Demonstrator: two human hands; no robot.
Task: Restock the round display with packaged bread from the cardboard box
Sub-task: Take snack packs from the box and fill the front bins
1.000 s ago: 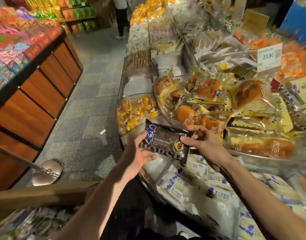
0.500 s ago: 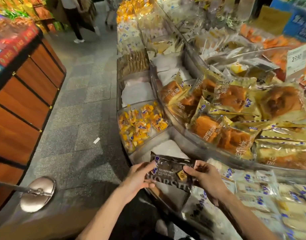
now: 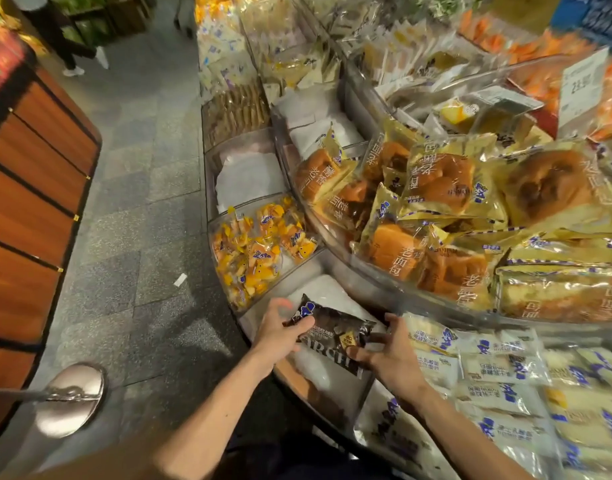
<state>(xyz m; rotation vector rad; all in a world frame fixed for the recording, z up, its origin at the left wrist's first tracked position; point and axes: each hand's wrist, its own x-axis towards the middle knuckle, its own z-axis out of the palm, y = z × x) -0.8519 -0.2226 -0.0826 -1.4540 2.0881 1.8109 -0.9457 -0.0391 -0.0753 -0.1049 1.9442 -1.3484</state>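
Observation:
A dark brown packet of chocolate bread [image 3: 335, 332] with white lettering is held low over a white-lined compartment [image 3: 323, 292] in the bottom tier of the round display [image 3: 335, 268]. My left hand [image 3: 278, 332] grips its left end. My right hand [image 3: 389, 358] holds its right end, fingers curled on the wrapper. The packet lies nearly flat, tilted a little. The cardboard box is out of view.
Gold-wrapped loaves [image 3: 446, 216] fill the upper tier. White-and-blue bread packets [image 3: 488, 372] lie right of my hands, small yellow packets [image 3: 259, 251] to the left. A price sign [image 3: 581, 88] stands far right. A wooden counter [image 3: 31, 209], a barrier-post base [image 3: 71, 398] and a walking person [image 3: 55, 32] line the aisle.
Both hands have carried the dark packet down from in front of the gold loaves to the white-lined bottom compartment. The view has shifted, and the box edge has left the frame.

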